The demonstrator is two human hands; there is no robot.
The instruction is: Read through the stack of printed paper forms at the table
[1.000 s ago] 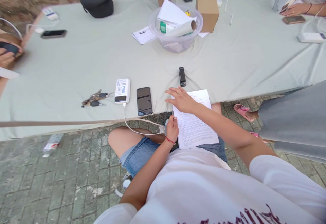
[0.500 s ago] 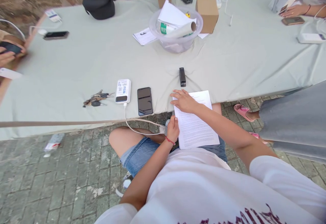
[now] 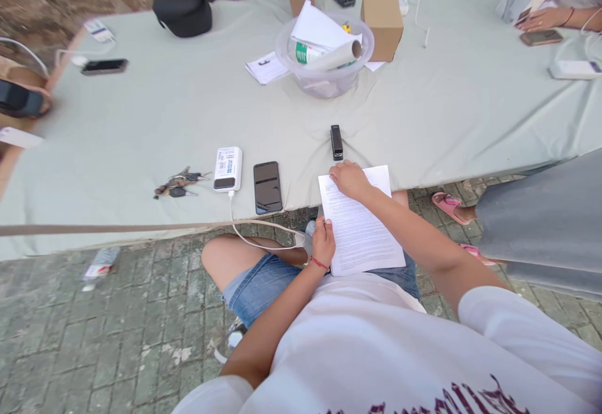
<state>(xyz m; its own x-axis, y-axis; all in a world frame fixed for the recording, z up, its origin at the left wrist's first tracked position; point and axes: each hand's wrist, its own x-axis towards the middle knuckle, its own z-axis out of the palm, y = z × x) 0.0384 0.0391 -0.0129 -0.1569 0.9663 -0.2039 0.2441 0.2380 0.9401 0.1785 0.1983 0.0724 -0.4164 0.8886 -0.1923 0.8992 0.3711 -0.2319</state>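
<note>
A stack of printed sheets (image 3: 364, 232) lies across my lap, its upper part against the table edge. My left hand (image 3: 323, 241), with a red string on the wrist, grips the stack's left edge, thumb on top. Over the upper edge lies my right hand (image 3: 350, 179), fingers bent and closed on the paper; its fingertips are partly hidden. Just beyond it on the cloth lies a black stapler (image 3: 337, 142). To the left are a dark phone (image 3: 268, 187) and a white power bank (image 3: 228, 168) with a cable plugged in.
Keys (image 3: 181, 183) lie farther left. A clear plastic basin (image 3: 329, 84) holding paper and a roll stands at the back, beside a cardboard box (image 3: 382, 28). A black cap (image 3: 182, 6) sits back left. Other people are at both ends; a person in a grey skirt (image 3: 540, 219) stands right.
My right hand has shifted right and slightly up along the sheets, and its spread fingers have curled in. My left hand keeps its hold, slightly lower.
</note>
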